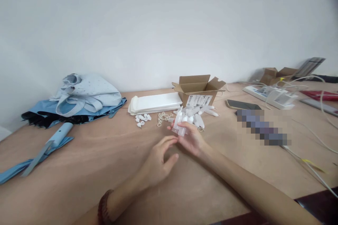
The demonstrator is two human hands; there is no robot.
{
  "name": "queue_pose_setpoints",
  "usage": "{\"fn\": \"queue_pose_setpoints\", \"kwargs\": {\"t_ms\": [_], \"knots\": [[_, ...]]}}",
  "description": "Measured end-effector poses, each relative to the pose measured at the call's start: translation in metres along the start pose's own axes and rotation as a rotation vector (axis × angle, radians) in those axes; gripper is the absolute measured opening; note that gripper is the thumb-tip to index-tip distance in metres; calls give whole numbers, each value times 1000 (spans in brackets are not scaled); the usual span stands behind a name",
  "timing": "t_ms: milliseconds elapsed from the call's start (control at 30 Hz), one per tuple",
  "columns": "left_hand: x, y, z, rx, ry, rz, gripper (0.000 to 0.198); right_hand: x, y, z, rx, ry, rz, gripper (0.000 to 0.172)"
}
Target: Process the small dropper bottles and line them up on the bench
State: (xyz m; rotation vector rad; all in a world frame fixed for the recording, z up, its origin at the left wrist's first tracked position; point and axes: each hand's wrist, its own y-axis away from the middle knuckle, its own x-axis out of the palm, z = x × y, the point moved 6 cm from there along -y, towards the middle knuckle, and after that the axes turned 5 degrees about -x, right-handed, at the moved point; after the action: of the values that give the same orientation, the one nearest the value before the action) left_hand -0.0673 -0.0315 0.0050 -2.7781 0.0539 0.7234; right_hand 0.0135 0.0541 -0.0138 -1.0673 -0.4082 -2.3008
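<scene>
My right hand [194,140] is closed around a few small translucent plastic bottles [179,122], held upright just above the table. My left hand [160,157] is open beside it, thumb apart, its fingertips at the right hand's fingers and the bottles' lower ends. Whether those fingertips touch the bottles I cannot tell. Behind the right hand lies a loose pile of similar bottles [210,111], partly hidden by the held ones. Several small white caps [143,118] lie to the left, with a tangle of cream-coloured string [163,117] between them and the bottles.
A stack of white paper sleeves [155,102] lies beside an open cardboard box [196,95]. At left are a pale blue cloth bag [92,93] and a blue umbrella [59,135]. A phone [243,105], a power strip [260,93] with cables, and another box [277,75] occupy the right.
</scene>
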Motion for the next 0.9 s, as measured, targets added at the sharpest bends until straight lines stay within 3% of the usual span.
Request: {"fn": "queue_pose_setpoints", "kwargs": {"t_ms": [67, 200, 367, 533, 633, 900], "knots": [[0, -1, 2, -25, 4, -9, 34, 1, 1, 0, 8, 13, 24, 10], [-8, -1, 13, -153, -99, -134, 34, 11, 7, 8, -45, 51, 104, 12], [-12, -4, 13, -126, -172, -166, 25, 26, 16, 9, -11, 108, 232, 15], [2, -6, 14, 37, -424, 33, 19, 34, 23, 0, 82, 161, 328, 24], [7, -6, 17, 133, -683, 36, 25, 34, 23, -5, 100, 177, 339, 24], [13, -5, 23, 137, -868, 135, 25, 31, 21, -10, 112, 149, 329, 15]]}}
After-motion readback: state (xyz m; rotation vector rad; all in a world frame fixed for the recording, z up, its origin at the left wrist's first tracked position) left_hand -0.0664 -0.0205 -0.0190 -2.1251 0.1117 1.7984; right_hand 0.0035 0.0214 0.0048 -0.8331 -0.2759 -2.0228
